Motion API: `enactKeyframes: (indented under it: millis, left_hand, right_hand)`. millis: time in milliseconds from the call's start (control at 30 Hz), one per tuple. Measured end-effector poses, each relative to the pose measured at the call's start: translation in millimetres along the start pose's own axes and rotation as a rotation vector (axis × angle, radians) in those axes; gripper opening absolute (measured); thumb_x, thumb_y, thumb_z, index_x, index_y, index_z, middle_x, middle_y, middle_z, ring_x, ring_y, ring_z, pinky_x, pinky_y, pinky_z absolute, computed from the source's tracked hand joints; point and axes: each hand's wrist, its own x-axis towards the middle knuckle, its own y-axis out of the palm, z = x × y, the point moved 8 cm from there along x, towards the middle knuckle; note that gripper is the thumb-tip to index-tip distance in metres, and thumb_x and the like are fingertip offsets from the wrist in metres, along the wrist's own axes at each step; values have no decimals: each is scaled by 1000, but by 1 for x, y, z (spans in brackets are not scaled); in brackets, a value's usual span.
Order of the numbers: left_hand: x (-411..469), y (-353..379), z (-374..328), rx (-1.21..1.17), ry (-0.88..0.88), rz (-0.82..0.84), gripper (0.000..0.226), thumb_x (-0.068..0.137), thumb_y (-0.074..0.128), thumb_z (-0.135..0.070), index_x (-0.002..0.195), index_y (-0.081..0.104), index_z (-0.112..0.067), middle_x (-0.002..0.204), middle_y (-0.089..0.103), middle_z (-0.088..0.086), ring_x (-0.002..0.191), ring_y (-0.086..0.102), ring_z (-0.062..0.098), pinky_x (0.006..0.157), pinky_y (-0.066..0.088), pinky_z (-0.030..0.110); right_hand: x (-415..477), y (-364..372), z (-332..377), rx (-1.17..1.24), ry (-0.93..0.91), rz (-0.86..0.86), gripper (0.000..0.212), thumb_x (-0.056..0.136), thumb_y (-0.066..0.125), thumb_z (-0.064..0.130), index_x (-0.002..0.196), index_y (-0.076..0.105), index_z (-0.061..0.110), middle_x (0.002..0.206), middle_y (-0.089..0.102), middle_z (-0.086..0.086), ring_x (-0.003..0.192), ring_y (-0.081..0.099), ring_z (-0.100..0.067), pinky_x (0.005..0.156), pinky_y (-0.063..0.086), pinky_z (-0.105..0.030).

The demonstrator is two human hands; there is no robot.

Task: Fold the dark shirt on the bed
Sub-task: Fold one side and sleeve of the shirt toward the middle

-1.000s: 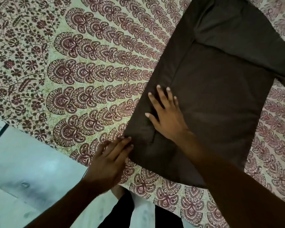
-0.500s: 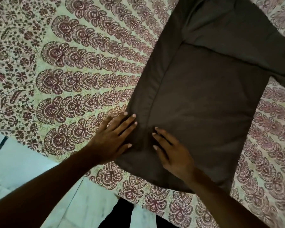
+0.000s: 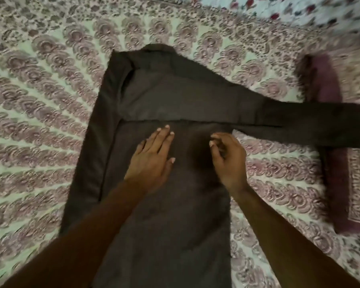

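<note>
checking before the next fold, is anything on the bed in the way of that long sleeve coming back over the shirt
Nothing visible blocks it. The sleeve lies flat, stretched right, its far end over a maroon cloth. Only the right hand and left hand sit on the dark shirt body.

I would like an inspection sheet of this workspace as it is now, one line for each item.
Surface: bed with patterned bedsheet, maroon print on pale ground.
Job's things: dark shirt lies flat, left side folded inward, one sleeve stretched out to the right.
Clutter: maroon folded cloth at the right, partly under the sleeve.
Hands: left hand flat and open on the shirt; right hand over the shirt's right edge, fingers curled; grip cannot be told.
Cables: nothing seen.
Surroundings: floral fabric at the top right, blurred.
</note>
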Motion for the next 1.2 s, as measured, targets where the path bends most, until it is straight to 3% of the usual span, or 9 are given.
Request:
enactKeyframes:
  millis: [133,267,467,567,667,767,867,1067,1200]
  left_hand:
    - [86,4,-33,-5,-14,31,76,102,46,-51,164,12,-22,174,2,-4,159,7,22,124,22,50]
    - [122,33,-35,40,-148,212,89,96,51,-63,165,7,-27,173,-2,-8,158,12,24,123,23,52]
    - [125,45,-30,69,-214,190,97,88,63,-66,163,12,-33,173,1,-13,156,15,21,121,26,55]
    - [126,43,-31,53,-227,173,96,86,65,-64,162,15,-35,172,5,-14,156,16,19,120,27,55]
    - [126,41,-34,45,-227,173,95,86,67,-63,161,17,-35,172,7,-14,155,17,19,119,28,54]
    - [128,37,-36,37,-197,211,96,86,70,-61,161,18,-33,172,8,-11,156,16,19,121,27,53]
    - [127,30,-31,-138,-202,205,87,86,73,-51,158,30,-27,166,29,-1,151,32,25,121,32,53]
    - [75,-22,-2,-1005,-387,-123,25,105,56,-29,126,61,-17,113,74,4,100,72,18,86,52,31]
    - [23,-47,17,-1541,-595,18,44,108,34,-53,133,53,-23,114,75,11,102,74,26,82,57,38]
  right_hand:
    - [55,-42,-62,-39,172,-88,24,97,60,19,111,70,4,107,65,-14,92,70,-31,83,59,-47]
    - [89,-83,-108,-284,388,-232,26,94,66,19,117,69,8,125,61,-17,118,57,-37,100,44,-44]
    - [110,-105,-159,-434,838,-220,72,81,81,52,138,50,23,149,43,-14,139,38,-38,108,31,-62]
    - [112,-102,-172,-321,901,-228,78,79,86,39,141,43,19,145,52,-15,138,46,-39,109,34,-63]
    - [106,-104,-175,-87,933,-346,58,84,82,22,133,54,12,135,63,-15,128,58,-37,110,45,-53]
    - [103,-104,-161,66,874,-389,36,86,81,20,118,70,8,119,73,-13,113,68,-30,97,52,-31]
    - [103,-89,-113,260,595,-335,6,88,78,16,89,73,16,93,76,-4,94,74,-21,92,61,-40]
    - [65,-53,8,537,233,-66,14,87,77,15,82,64,14,83,63,-8,85,60,-24,84,54,-48]
    - [19,-18,83,564,153,103,24,87,75,9,78,58,23,72,57,18,77,52,-5,75,45,-25]
